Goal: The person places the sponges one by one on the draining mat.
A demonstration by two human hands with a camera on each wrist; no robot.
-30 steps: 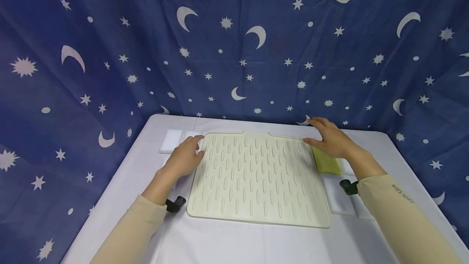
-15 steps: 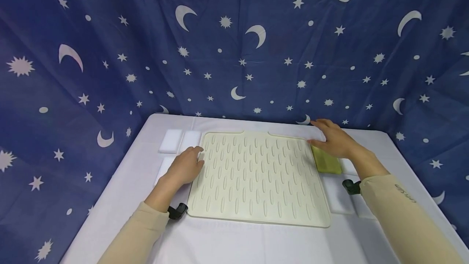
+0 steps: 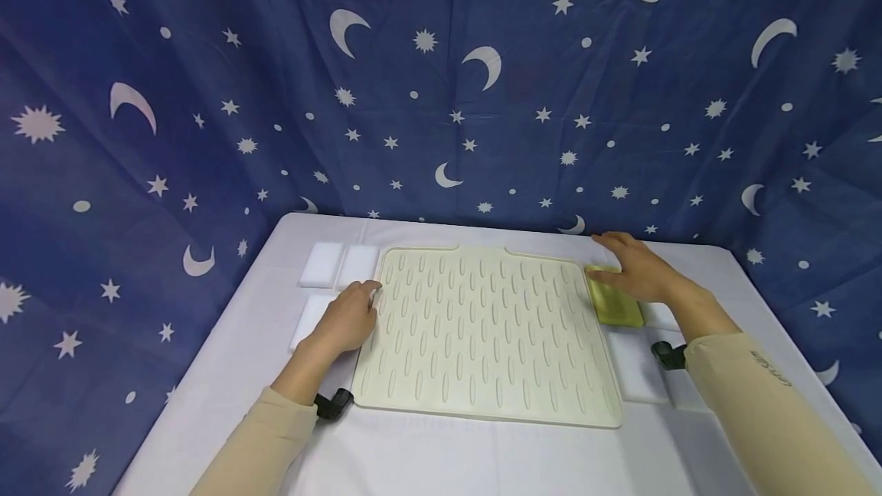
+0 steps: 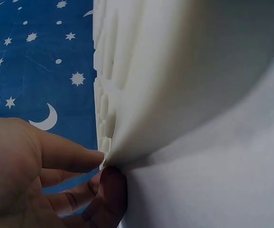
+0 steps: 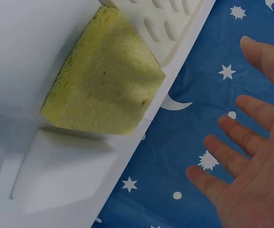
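A cream drying mat (image 3: 482, 335) with raised ridges lies flat mid-table. At its left edge, my left hand (image 3: 349, 316) pinches the rim; in the left wrist view the thumb (image 4: 73, 154) lies on the ridged side and a fingertip (image 4: 113, 190) at the edge below. My right hand (image 3: 637, 270) hovers over a yellow sponge (image 3: 613, 305) beside the mat's upper right corner. Its fingers are spread and hold nothing. In the right wrist view the porous sponge (image 5: 108, 76) sits against the mat's corner, away from the fingers.
White sponge blocks (image 3: 321, 264) lie left of the mat, partly behind the left hand. More white blocks (image 3: 637, 366) lie to its right, below the yellow sponge. A blue curtain (image 3: 441, 98) with moons and stars hangs behind the white-covered table (image 3: 441, 458).
The left hand has slid slightly down along the mat's left edge, uncovering white blocks. The right hand has moved right, off the mat's corner and over the yellow sponge.
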